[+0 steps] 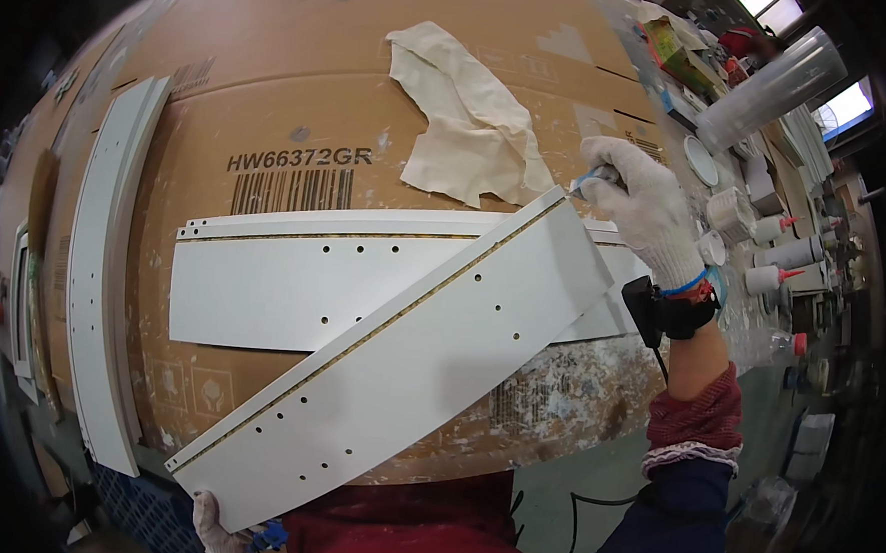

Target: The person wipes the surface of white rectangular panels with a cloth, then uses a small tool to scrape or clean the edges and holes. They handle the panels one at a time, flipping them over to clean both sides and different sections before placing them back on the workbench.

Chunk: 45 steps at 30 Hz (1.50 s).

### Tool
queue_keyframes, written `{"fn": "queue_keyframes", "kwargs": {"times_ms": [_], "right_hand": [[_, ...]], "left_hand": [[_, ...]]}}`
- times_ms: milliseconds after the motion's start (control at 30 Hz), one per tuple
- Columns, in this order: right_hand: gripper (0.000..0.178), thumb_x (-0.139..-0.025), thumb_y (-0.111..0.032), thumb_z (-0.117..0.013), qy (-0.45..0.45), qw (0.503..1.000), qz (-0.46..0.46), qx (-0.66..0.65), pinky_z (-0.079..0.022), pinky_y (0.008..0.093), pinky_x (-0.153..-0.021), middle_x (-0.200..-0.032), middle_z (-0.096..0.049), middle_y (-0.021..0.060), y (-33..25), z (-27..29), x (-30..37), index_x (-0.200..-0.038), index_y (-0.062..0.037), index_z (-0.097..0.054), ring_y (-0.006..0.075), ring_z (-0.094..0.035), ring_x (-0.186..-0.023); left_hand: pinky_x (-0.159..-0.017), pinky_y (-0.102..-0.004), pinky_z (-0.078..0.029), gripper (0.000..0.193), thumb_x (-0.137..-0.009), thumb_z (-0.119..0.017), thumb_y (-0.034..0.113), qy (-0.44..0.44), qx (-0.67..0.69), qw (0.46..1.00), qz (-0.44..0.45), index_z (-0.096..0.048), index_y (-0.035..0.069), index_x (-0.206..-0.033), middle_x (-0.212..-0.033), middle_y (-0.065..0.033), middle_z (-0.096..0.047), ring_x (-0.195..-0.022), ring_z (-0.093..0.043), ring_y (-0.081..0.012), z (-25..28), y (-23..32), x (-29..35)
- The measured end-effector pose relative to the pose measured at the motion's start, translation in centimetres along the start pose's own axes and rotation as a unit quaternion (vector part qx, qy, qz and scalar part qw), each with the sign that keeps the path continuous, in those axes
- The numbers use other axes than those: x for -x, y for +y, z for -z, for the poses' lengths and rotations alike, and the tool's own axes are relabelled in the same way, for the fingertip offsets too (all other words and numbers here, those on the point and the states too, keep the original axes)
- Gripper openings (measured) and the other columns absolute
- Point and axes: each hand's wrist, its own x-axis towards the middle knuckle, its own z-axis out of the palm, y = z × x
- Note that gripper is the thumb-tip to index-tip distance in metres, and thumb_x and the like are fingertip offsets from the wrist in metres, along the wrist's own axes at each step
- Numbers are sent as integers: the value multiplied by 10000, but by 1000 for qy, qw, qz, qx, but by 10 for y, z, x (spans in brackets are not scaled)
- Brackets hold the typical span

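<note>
While the gloved left hand [215, 529] grips the near end of a white drilled panel [429, 361], its fingers partly hidden by the edge, the gloved right hand [646, 192] is closed in a pinch on a small bluish item [592, 178] at the far corner. The drilled panel slants from one hand to the other, a hold that seems chosen to steady its length from one end and leave the grooved long edge uncovered. A second panel [252, 292] lies between the hands, partly beneath the first and probably serving as a rest, though where the two touch cannot be told. Cardboard [272, 97] spreads under both, likely to spare the white faces from scratches. Beyond the left hand, long white pieces [102, 279] lie together, apparently set aside from the panel being held. To the left of the right hand and slightly beyond it, a cream cloth [471, 123] lies rumpled, seemingly placed for easy reach; to that hand's right sit red-tipped bottles [763, 280], with a clear roll [773, 89] farther off, perhaps ranged there to stay out of the panel's way
</note>
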Motion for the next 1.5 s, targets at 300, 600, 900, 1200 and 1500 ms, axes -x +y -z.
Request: {"fn": "queue_keyframes", "kwargs": {"times_ms": [300,600,900,1200,1500], "right_hand": [[316,-801,-54,-648,25,993,-34,-108,-492,280,-734,-880,-637,106,3,1,7,-1109,-3,-604,162,-605,-757],[328,-782,-29,-671,-17,989,74,-128,-502,266,-739,-909,-645,105,-24,-11,18,-1108,-41,-628,172,-633,-797],[420,-673,67,-684,-90,931,352,43,-521,333,-718,-932,-642,114,-53,-39,13,-1073,-58,-652,273,-624,-810],[430,-651,54,-678,-115,932,341,49,-507,340,-705,-875,-642,78,-50,-37,14,-1060,-71,-632,263,-617,-823],[298,-721,-30,-647,-90,935,328,97,-501,351,-724,-886,-628,93,-52,-35,20,-1018,-65,-633,286,-604,-837]], "left_hand": [[-393,-395,-561,459,-981,-470,311,88,-10,996,-35,-384,-27,-1279,-965,-277,-634,-532,-650,-350,-15,-3,-1],[-404,-419,-570,489,-973,-492,312,-22,-23,1000,1,-353,-17,-1306,-990,-287,-628,-555,-655,-381,-2,6,2],[-404,-414,-571,508,-965,-504,304,-29,-8,999,16,-349,-34,-1310,-998,-319,-614,-546,-654,-392,1,4,-4],[-547,-474,-604,477,-929,-562,250,-59,33,996,56,-401,-35,-1276,-1081,-276,-598,-764,-675,-393,-27,13,9],[-427,-434,-575,532,-931,-550,314,-43,9,998,55,-370,-51,-1275,-1075,-307,-585,-681,-673,-394,-23,12,7]]}}
